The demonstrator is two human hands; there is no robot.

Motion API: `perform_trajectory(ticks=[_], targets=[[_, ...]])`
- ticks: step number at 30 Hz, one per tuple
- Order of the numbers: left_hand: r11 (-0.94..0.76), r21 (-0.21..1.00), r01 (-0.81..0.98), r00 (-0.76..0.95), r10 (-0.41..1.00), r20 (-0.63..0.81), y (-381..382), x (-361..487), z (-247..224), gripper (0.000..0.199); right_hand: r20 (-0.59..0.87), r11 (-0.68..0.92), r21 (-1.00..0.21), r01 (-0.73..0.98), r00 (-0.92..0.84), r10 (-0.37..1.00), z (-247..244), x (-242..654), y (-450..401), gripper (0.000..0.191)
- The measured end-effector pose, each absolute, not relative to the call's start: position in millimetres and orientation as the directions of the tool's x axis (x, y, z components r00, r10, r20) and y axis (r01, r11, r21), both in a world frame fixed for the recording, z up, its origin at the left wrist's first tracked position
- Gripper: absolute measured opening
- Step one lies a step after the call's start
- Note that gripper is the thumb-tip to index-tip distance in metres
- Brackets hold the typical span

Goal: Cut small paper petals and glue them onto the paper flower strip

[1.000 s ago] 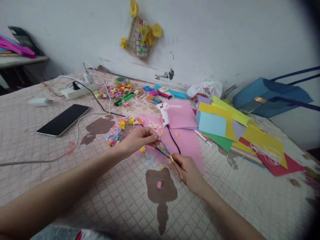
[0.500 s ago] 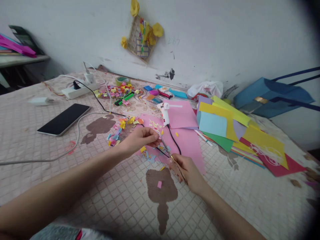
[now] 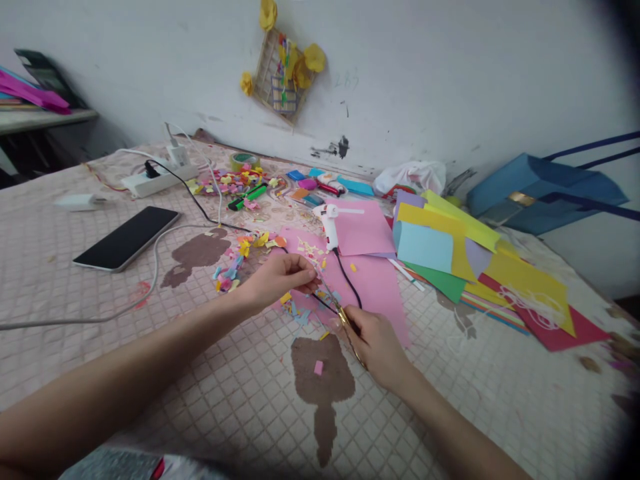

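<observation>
My right hand [image 3: 376, 337] is closed round the gold handles of a pair of scissors [image 3: 342, 316], whose blades point up and left toward my other hand. My left hand [image 3: 287, 277] is closed in a pinch by the blade tips; whatever lies between its fingertips is too small to make out. Below both hands is a pink paper sheet [image 3: 385, 300], strewn with small paper clippings [image 3: 300, 315]. A white glue gun [image 3: 329, 225] lies just beyond, its black cord running down between my hands. One pink scrap [image 3: 319, 367] rests nearer to me on the tablecloth.
Coloured paper sheets [image 3: 433, 250] are piled at the right beside a blue bag [image 3: 545, 190]. On the left lie a phone [image 3: 127, 238], a white power strip [image 3: 160, 179] and cables. Cut paper bits [image 3: 230, 183], a green marker [image 3: 255, 195] and a tape roll [image 3: 245, 161] sit toward the wall.
The scissors have turned in my right hand, so their gold handles show more and spread wider. My left hand stays nearly in place.
</observation>
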State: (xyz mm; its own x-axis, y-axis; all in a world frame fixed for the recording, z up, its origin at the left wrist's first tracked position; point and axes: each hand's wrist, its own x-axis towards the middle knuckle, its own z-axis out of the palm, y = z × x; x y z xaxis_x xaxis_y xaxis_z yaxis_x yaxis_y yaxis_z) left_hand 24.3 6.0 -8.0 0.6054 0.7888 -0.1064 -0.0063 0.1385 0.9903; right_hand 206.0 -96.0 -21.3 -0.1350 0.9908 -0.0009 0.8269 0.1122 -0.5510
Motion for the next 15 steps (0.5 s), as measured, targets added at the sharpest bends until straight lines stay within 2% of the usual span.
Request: perform_trajectory(ticks=[5,10,15], targets=[[0.148,0.989,-0.010,0.613,0.783,-0.111,5.8,24.3,-8.3,0.011,-0.013,0.105,-0.553,0.827,-0.134,0.991,-19.4,206.3,-96.0,0.032],[0.184,0.983,-0.028,0.607,0.784,-0.129,6.3,25.2,-11.3,0.012,-0.033,0.072,-0.711,0.700,-0.135,0.990,-21.5,205.5,-95.6,0.037],[0.240,0.967,-0.087,0.606,0.783,-0.140,5.8,26.2,-15.8,0.015,-0.129,-0.055,-0.874,0.483,-0.123,0.984,-21.0,200.4,-96.7,0.043]])
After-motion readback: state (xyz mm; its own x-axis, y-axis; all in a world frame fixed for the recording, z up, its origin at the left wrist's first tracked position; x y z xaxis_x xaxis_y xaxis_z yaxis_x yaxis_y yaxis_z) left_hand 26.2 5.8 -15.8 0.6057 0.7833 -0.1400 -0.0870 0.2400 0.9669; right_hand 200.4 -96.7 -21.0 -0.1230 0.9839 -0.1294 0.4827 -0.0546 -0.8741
